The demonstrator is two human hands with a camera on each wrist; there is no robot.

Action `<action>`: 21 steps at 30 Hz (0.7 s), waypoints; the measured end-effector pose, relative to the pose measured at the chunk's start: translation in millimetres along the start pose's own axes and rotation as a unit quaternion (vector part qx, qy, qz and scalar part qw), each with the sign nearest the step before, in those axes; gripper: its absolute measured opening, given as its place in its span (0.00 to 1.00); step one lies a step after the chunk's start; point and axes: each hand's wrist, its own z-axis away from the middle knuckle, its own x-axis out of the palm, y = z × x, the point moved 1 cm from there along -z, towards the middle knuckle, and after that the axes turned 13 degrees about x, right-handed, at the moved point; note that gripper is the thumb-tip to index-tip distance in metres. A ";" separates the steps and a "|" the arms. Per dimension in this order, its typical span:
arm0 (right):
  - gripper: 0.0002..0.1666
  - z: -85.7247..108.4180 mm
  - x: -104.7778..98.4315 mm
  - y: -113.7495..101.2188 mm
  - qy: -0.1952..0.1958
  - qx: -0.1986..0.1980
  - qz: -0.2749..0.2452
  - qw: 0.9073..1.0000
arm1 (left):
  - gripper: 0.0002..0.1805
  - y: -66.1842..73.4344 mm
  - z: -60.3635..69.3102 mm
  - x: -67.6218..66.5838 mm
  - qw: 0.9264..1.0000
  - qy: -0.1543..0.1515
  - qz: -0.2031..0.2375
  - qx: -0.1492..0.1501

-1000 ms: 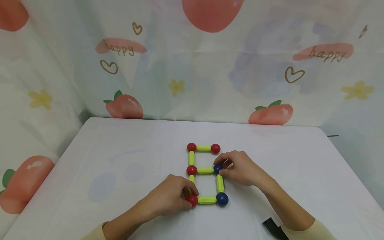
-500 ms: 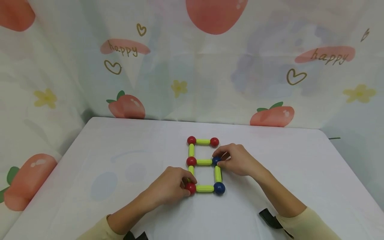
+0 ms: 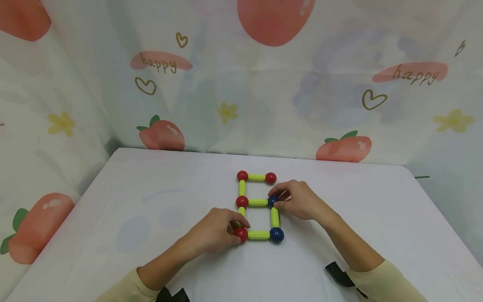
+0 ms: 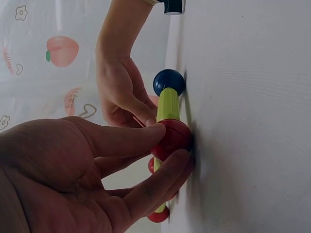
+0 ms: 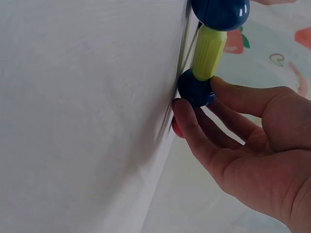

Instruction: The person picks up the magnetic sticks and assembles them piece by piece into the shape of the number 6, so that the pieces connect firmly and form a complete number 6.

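A flat frame of yellow-green rods and red and blue balls lies on the table. My left hand (image 3: 216,230) pinches the near-left red ball (image 3: 241,235) between thumb and fingers; the left wrist view shows this red ball (image 4: 174,140) close up. With thumb and fingertips, my right hand (image 3: 299,200) pinches the middle-right blue ball (image 3: 272,201), seen also as a blue ball (image 5: 195,88) in the right wrist view. A near rod (image 3: 258,235) joins the held red ball to the near-right blue ball (image 3: 276,235). At the far end, a rod (image 3: 256,178) links two red balls, the right one (image 3: 270,178) with no rod below it.
A white cloth covers the table (image 3: 181,176). Behind it hangs a printed curtain (image 3: 264,113) with peaches and flowers. Dark straps (image 3: 339,274) show at the sleeves.
The frame and both hands sit higher in the head view than a second ago, while the backdrop also shifts slightly. Both hands keep hold of the same balls.
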 end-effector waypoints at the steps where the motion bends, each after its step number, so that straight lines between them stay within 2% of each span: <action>1: 0.17 0.0 0.0 0.2 0.000 0.001 -0.001 1.000 | 0.16 -0.3 -0.2 0.2 1.000 0.000 0.000 0.000; 21: 0.16 2.3 -1.1 3.0 0.012 0.011 0.001 1.000 | 0.15 0.1 -0.9 2.0 1.000 0.016 -0.005 0.004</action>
